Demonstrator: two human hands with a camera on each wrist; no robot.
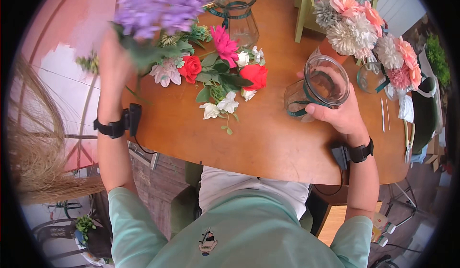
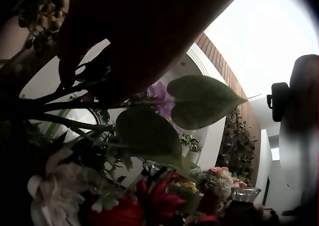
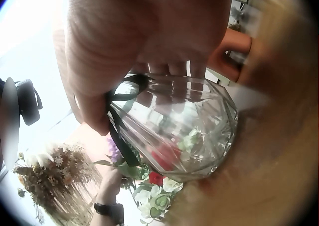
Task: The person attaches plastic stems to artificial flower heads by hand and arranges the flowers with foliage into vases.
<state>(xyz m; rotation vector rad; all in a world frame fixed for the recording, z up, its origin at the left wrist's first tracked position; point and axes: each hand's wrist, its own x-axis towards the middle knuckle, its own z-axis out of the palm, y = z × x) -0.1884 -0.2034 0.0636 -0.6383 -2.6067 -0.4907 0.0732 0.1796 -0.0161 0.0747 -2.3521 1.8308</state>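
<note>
My left hand (image 1: 113,62) is raised at the table's left side and grips the stems of a purple artificial flower bunch (image 1: 163,9), blurred in the head view. Heart-shaped leaves (image 2: 204,102) stick out beyond that hand in the left wrist view, where the hand itself is dark. On the right, my right hand (image 1: 346,117) wraps round a clear glass vase (image 1: 296,95), its thumb below the rim. A dark green ribbon (image 3: 119,131) is tied at the vase's neck. The faceted glass (image 3: 199,136) tilts in the right wrist view.
Red roses (image 1: 254,76), a pink flower (image 1: 224,45) and white blooms (image 1: 227,102) lie mid-table. Behind them stands another ribboned glass vase (image 1: 242,26). Pale and peach flowers (image 1: 354,28) fill the back right. Thin white sticks (image 1: 383,114) and pliers (image 1: 408,141) lie near the right edge.
</note>
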